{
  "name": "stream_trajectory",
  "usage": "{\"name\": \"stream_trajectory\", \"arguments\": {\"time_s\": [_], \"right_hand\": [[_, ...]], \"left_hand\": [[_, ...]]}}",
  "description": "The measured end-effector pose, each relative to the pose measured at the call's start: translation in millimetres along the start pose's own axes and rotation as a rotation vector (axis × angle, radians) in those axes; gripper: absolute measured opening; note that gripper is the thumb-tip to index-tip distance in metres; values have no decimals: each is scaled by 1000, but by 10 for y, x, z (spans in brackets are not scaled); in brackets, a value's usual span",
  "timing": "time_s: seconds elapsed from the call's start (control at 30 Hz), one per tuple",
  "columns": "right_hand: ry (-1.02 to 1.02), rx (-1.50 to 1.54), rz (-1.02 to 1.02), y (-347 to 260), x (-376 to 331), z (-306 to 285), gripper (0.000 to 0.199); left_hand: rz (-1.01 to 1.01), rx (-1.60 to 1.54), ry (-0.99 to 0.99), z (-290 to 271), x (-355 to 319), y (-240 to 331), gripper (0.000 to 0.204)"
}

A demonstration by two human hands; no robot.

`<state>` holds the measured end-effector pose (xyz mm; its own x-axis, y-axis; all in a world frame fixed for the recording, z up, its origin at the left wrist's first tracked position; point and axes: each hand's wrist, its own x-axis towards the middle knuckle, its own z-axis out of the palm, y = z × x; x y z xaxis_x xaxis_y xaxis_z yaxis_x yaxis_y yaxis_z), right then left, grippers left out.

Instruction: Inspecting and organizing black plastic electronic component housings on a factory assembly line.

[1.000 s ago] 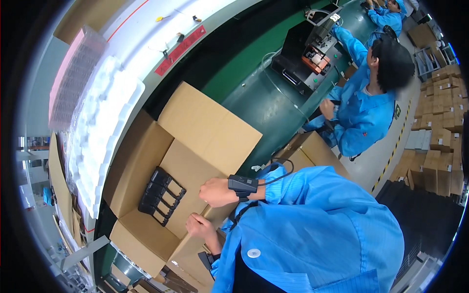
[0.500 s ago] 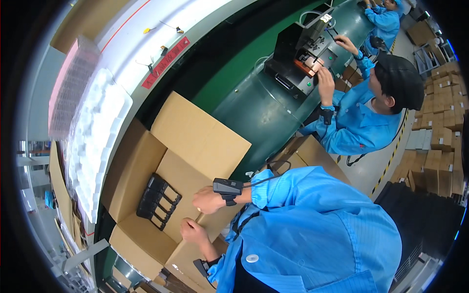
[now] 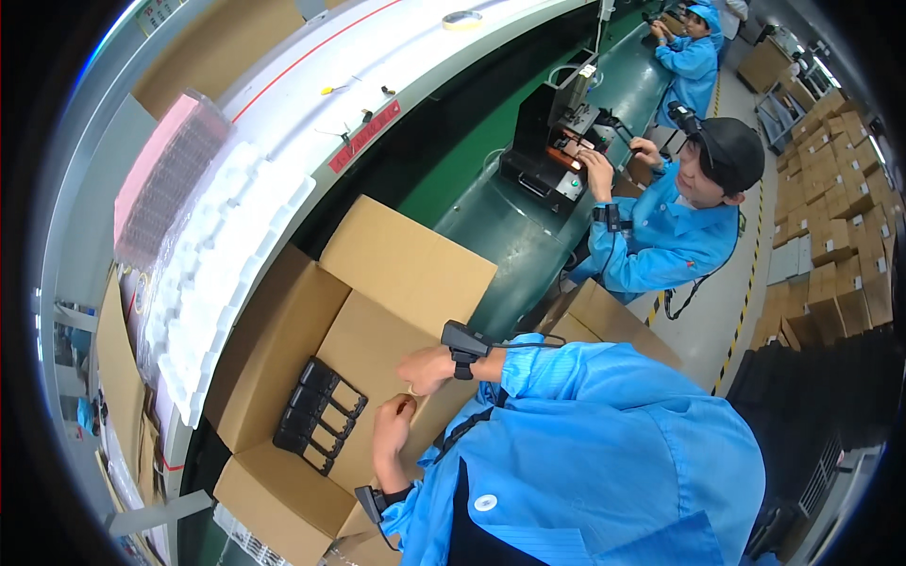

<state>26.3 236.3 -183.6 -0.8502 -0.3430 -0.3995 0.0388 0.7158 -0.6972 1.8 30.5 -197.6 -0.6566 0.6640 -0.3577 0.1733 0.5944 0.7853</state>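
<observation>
Both my hands have slid lower on the open cardboard box (image 3: 283, 349), left hand (image 3: 392, 429) and right hand (image 3: 427, 370) resting flat on its inner flap, gripping nothing. Black trays (image 3: 318, 415) lie inside the box.

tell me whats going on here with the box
A person in a blue coat leans over an open cardboard box. The right hand and the left hand both rest on a cardboard sheet lying inside it. A black plastic tray lies in the box just beyond the hands. Neither hand grips anything that shows. Further along the green belt, a co-worker in the same blue coat works at a small black machine.
</observation>
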Motion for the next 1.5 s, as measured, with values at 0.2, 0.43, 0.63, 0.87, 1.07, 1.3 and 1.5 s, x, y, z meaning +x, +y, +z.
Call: {"name": "stream_trajectory", "arguments": {"time_s": [0.2, 0.43, 0.63, 0.87, 1.07, 1.3, 1.5], "right_hand": [[-47, -35, 107, -75, -50, -79, 27], [89, -96, 190, -197, -82, 143, 25], [158, -163, 170, -400, -37, 323, 23], [135, -107, 234, -493, -69, 244, 25], [155, -38, 226, -515, -112, 124, 23], [1115, 377, -150, -144, -352, 36, 21], [1840, 633, 268, 1342, -818, -475, 13]], "left_hand": [[83, 121, -72, 27, 287, -164, 28], [96, 107, -63, 100, 315, -245, 25], [140, 132, 6, 78, 240, -189, 23], [113, 138, 28, 44, 179, -89, 22], [123, 125, 54, 27, 255, -139, 21], [157, 36, -31, -2, 284, -160, 17], [223, 143, 44, -50, 57, 235, 24]]}}
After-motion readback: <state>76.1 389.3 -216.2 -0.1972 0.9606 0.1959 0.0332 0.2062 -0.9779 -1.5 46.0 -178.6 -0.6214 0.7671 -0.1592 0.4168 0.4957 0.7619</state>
